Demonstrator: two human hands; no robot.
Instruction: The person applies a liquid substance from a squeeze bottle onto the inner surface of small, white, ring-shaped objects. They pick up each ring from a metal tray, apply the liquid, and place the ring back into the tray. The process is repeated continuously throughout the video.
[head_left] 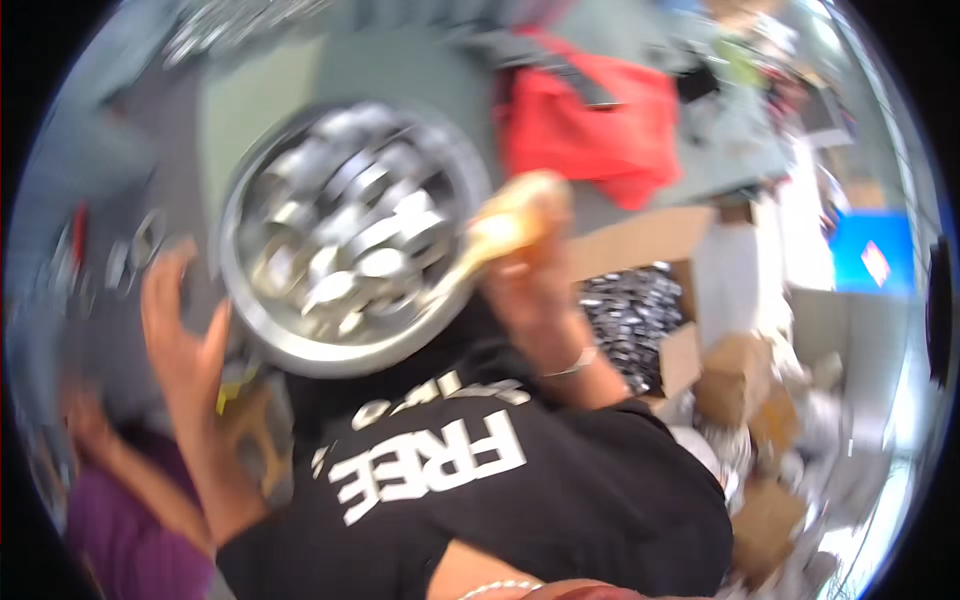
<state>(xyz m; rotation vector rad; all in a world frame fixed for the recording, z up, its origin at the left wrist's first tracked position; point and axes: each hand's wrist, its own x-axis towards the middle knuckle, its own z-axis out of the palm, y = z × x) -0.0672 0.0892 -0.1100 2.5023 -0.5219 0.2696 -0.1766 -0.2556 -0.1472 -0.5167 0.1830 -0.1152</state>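
A round metal bowl (238, 300) holds many shiny silver ring-like metal pieces (380, 230), smeared by motion. Left of its rim, my left hand (185, 325) is raised with thumb and fingers apart and nothing in it. On the bowl's right side, my right hand (540, 300) grips a yellowish tool (500, 235) with a narrow pale end. That end slants down and left over the bowl's right rim; blur hides its exact kind and whether it touches the metal pieces.
A red bag (600, 125) with a dark strap lies on the green table (400, 65). An open cardboard box (635, 240) of small metal pieces stands at right, with more cartons (735, 380) beyond. At lower left, another person in purple (140, 520) reaches in with a hand (90, 425).
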